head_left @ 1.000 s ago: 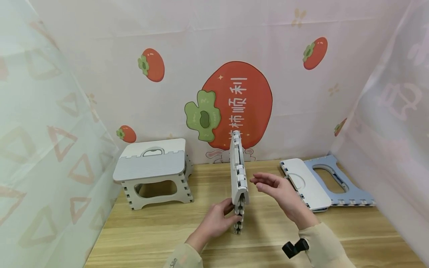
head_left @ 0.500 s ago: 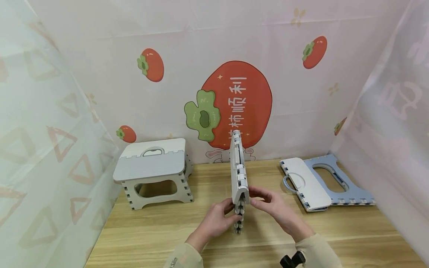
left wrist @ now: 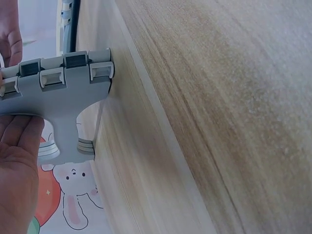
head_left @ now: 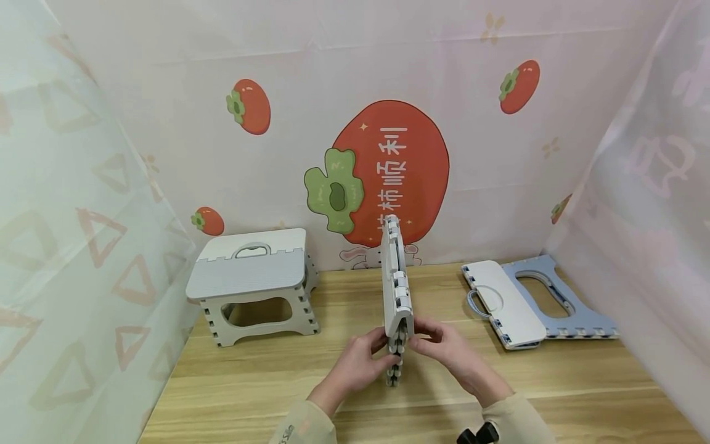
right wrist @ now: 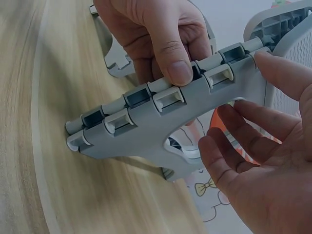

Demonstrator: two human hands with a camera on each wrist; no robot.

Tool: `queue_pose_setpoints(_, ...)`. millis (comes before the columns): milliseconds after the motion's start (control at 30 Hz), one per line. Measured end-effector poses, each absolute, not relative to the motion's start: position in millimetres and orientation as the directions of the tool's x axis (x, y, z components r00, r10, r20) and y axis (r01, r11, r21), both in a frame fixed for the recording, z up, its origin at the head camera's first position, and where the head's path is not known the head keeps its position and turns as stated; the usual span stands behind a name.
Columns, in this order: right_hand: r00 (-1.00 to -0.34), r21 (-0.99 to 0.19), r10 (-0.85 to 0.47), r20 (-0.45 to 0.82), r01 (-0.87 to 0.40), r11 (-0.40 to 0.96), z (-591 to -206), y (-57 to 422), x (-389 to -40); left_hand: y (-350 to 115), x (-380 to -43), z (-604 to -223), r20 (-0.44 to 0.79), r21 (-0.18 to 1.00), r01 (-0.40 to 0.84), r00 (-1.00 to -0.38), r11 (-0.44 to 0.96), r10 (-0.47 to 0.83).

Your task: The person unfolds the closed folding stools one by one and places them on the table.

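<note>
A grey and white folding stool [head_left: 396, 283], folded nearly flat, stands on edge mid-table with its hinged end towards me. My left hand [head_left: 357, 365] grips its leg panel low on the left side; the thumb lies across the hinge edge [right wrist: 139, 95], and the fingers [left wrist: 22, 131] reach to the panel's opening. On the stool's right side, my right hand [head_left: 452, 351] has its thumb at the upper hinge end and its bent fingers [right wrist: 222, 165] at the opening in the leg. The head view hides parts of both hands' fingers behind the stool.
An unfolded stool [head_left: 249, 277] stands at the back left of the wooden table [head_left: 310, 394]. At the back right lies a partly folded white and blue stool [head_left: 516, 308], its carry handle sticking out. Printed curtains [head_left: 488, 172] enclose the back and sides.
My right hand has moved left and down from a spot apart from the stool to its right side. The left hand and the standing stool have stayed in place.
</note>
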State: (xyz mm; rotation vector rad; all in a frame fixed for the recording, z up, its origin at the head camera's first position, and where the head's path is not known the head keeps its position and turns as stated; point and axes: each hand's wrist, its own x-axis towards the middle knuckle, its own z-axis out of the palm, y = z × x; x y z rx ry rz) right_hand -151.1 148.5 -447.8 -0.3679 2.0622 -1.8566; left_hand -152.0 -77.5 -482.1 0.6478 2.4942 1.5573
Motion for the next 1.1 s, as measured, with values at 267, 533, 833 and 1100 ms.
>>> queue_pose_setpoints(267,-0.909,-0.995,-0.41,-0.068,0.033,0.093,-448.8,144.1,-150.0,-78.8,-153.1,-483.6,0.084,0.882,0.261,-0.906,0.392,0.414)
queue_pose_setpoints(533,-0.917,-0.997,-0.395,-0.065,0.042,0.068,-453.5,139.0,-149.0,-79.6,-151.7,-481.1,0.076,0.879,0.253,-0.911,0.404,0.405)
queue_pose_setpoints(833,-0.934,-0.994,-0.352,-0.06,0.023,0.109,-455.6,132.0,-147.3,-80.0,-151.8,-481.9,0.089,0.875,0.27,-0.905,0.401,0.416)
queue_pose_setpoints(1100,-0.944,-0.988,-0.33,-0.026,-0.026,0.152,-456.2,128.8,-147.7,-80.2,-151.7,-481.5,0.101,0.868,0.285,-0.903,0.406,0.418)
